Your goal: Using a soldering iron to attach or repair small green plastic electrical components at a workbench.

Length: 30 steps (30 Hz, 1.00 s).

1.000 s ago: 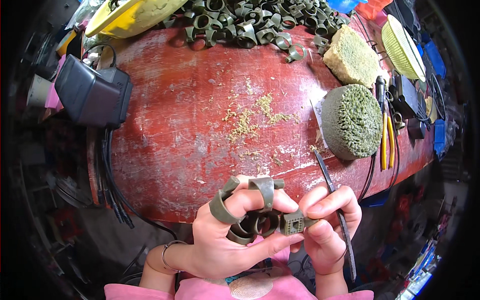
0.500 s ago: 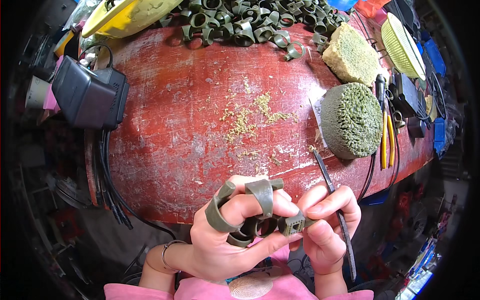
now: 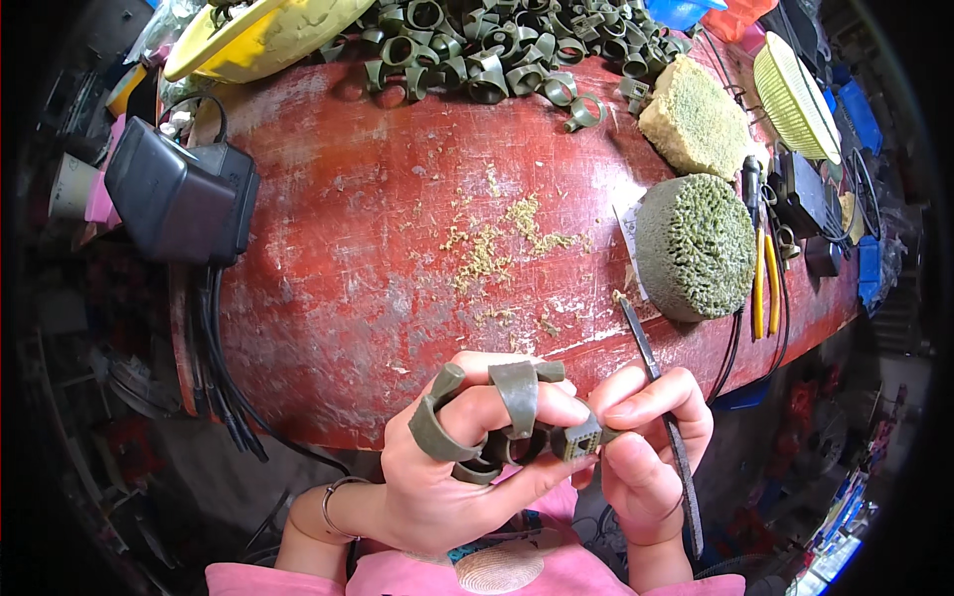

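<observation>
My left hand (image 3: 447,472) is closed around several dark green rings that look like wax. One wide ring (image 3: 437,432) loops a finger, and another ring (image 3: 517,397) sits over the fingers closer to the tips. Between thumb and fingertips it pinches a ring with a square, dotted-edge head (image 3: 580,438) that has a hole in its middle. My right hand (image 3: 651,447) is closed, its thumb and fingertips meeting right beside that head; a small greenish bit shows there. A slim, dark, file-like tool (image 3: 676,442) runs through the right hand's fingers, its pale tip pointing away over the table.
Green shavings (image 3: 487,248) lie scattered on the worn red table (image 3: 348,328). At right stand a round green porous block (image 3: 696,248), a beige block (image 3: 696,119), yellow-handled pliers (image 3: 765,283) and a yellow basket (image 3: 795,94). Many rings (image 3: 487,74) are heaped at the back; black adapters (image 3: 179,194) stand left.
The view has shifted slightly. The square-headed ring has turned a little between my fingers, and the right fingertips stay against it with the tool still in hand.
</observation>
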### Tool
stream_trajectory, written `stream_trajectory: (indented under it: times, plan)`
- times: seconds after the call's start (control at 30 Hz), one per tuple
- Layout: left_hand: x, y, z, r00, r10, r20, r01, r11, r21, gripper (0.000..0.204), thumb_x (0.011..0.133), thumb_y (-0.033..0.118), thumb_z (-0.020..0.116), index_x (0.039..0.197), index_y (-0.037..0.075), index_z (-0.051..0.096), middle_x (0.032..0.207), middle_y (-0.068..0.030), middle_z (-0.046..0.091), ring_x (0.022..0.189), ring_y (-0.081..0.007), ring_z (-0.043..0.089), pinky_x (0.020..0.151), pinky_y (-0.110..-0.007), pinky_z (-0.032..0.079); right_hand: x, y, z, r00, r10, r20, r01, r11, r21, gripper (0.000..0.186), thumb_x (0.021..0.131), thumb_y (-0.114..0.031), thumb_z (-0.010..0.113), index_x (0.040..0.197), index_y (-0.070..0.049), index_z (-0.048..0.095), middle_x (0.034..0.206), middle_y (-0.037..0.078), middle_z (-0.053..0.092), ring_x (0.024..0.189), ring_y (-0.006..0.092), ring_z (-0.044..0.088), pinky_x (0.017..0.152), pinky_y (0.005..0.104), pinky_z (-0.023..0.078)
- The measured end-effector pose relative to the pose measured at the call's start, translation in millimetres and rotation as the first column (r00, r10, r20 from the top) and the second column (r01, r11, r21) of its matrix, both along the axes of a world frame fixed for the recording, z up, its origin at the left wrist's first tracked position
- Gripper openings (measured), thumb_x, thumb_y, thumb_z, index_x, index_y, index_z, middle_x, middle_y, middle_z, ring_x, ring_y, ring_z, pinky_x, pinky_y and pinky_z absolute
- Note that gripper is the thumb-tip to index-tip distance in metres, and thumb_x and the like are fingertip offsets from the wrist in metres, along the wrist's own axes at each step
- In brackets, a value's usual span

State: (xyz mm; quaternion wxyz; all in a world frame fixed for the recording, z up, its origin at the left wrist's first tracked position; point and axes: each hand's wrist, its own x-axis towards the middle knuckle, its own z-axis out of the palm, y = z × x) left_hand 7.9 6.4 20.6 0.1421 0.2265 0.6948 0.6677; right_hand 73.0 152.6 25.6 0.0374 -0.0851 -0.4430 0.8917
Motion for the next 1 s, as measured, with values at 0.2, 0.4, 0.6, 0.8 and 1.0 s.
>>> stream_trajectory:
  times: [0.2, 0.4, 0.6, 0.8, 1.0]
  plan:
    - [-5.7, -5.3, -1.6, 0.999, -0.013, 0.048, 0.013, 1.000, 0.001, 0.034, 0.064, 0.001, 0.075, 0.092, 0.003, 0.056, 0.091, -0.0093, 0.055, 0.088, -0.0157, 0.054, 0.075, -0.028, 0.046, -6.1, -1.7, 3.9, 0.999, 0.017, 0.032, -0.021, 0.994, 0.109, 0.020, 0.079, 0.011, 0.052, 0.097, 0.004, 0.048, 0.096, 0.018, 0.052, 0.075, 0.0176, 0.059, 0.063, 0.0274, 0.051]
    - [-9.5, -8.7, -1.1, 0.957, 0.010, 0.289, -0.062, 0.983, 0.173, 0.033, 0.067, 0.006, 0.074, 0.096, 0.003, 0.057, 0.085, -0.0037, 0.058, 0.078, -0.0090, 0.055, 0.070, -0.023, 0.045, -35.0, 8.7, 27.5, 0.978, 0.194, 0.079, -0.209, 0.875, 0.437, 0.013, 0.081, 0.001, 0.057, 0.093, 0.004, 0.055, 0.092, 0.015, 0.057, 0.075, 0.0140, 0.059, 0.058, 0.0232, 0.048]
    - [-24.4, -46.6, 25.9, 0.995, -0.074, 0.073, 0.080, 0.993, -0.084, 0.033, 0.064, 0.003, 0.076, 0.093, 0.001, 0.058, 0.089, -0.0069, 0.060, 0.078, -0.0104, 0.057, 0.071, -0.023, 0.045, -125.3, 39.6, 23.4, 0.992, 0.017, -0.122, 0.122, 0.013, 0.992, 0.016, 0.076, -0.009, 0.062, 0.088, 0.002, 0.058, 0.076, 0.010, 0.060, 0.065, 0.0169, 0.058, 0.063, 0.0292, 0.046]
    - [-73.2, -86.6, 92.4, 0.954, -0.041, -0.296, -0.041, 0.963, -0.267, 0.032, 0.063, 0.004, 0.076, 0.090, 0.003, 0.058, 0.085, -0.0064, 0.060, 0.076, -0.0134, 0.058, 0.068, -0.026, 0.046, -165.5, 74.3, -16.3, 0.990, -0.063, -0.123, 0.091, -0.374, 0.923, 0.018, 0.074, -0.017, 0.064, 0.079, -0.003, 0.054, 0.073, 0.015, 0.056, 0.071, 0.0318, 0.055, 0.064, 0.0385, 0.043]
    - [-211.1, -80.4, 96.9, 0.804, 0.172, -0.569, -0.446, 0.807, -0.386, 0.024, 0.068, 0.017, 0.069, 0.084, 0.002, 0.060, 0.072, -0.0021, 0.060, 0.067, -0.0070, 0.054, 0.066, -0.022, 0.044, -150.6, 53.2, 0.5, 0.996, -0.068, -0.055, 0.051, -0.060, 0.997, 0.018, 0.067, -0.008, 0.069, 0.069, 0.000, 0.054, 0.060, 0.010, 0.053, 0.057, 0.0208, 0.052, 0.056, 0.0310, 0.041]
